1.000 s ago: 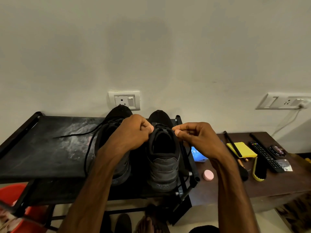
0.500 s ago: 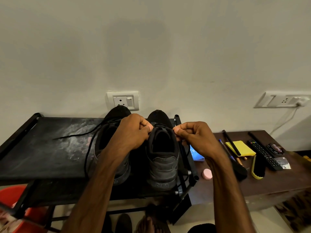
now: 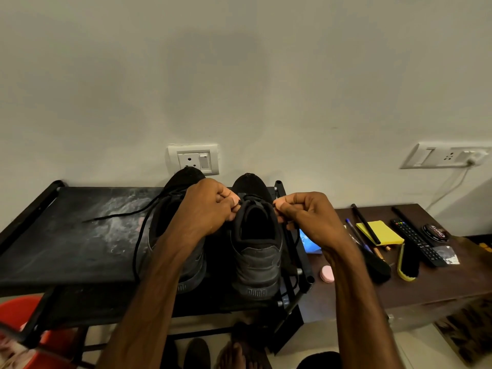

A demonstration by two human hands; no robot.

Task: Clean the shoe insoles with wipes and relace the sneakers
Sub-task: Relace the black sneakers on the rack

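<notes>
Pale wall [image 3: 239, 75] behind, with a white socket plate [image 3: 193, 159] low in the middle and a second switch plate [image 3: 442, 155] far to the right. In front of it, a black rack [image 3: 53, 249], top shelf scuffed with whitish marks. On that shelf, side by side with heels toward the camera and toes near the wall: left sneaker [image 3: 183, 179] and right sneaker [image 3: 255, 257], both dark.

Both hands at the right sneaker's collar. At the left side of the tongue, the left hand [image 3: 207, 206], curled tight, thumb and forefinger pinching the lace [image 3: 251, 198]; forearm lying across the left sneaker and hiding much of it. At the right side of the collar, the right hand [image 3: 308, 217], curled likewise and pinching the same lace (fingertips pressed together, nothing else held). Between the two hands, the shoe's opening in plain sight.

From the left sneaker, a loose lace [image 3: 119, 214] trailing left across the shelf.

Just right of the rack, a brown table [image 3: 439, 283]. On it: blue packet [image 3: 307, 239] partly behind the right wrist, pink round lid [image 3: 327, 273], pen [image 3: 355, 231], black stick [image 3: 365, 223] lying over a yellow pad [image 3: 386, 233], yellow-backed brush [image 3: 408, 262], remote [image 3: 418, 243], round polish tin [image 3: 436, 232].

Lower left, under the rack, a red bucket [image 3: 16, 310]. At the bottom edge, a bare foot [image 3: 231, 355] on the floor.
</notes>
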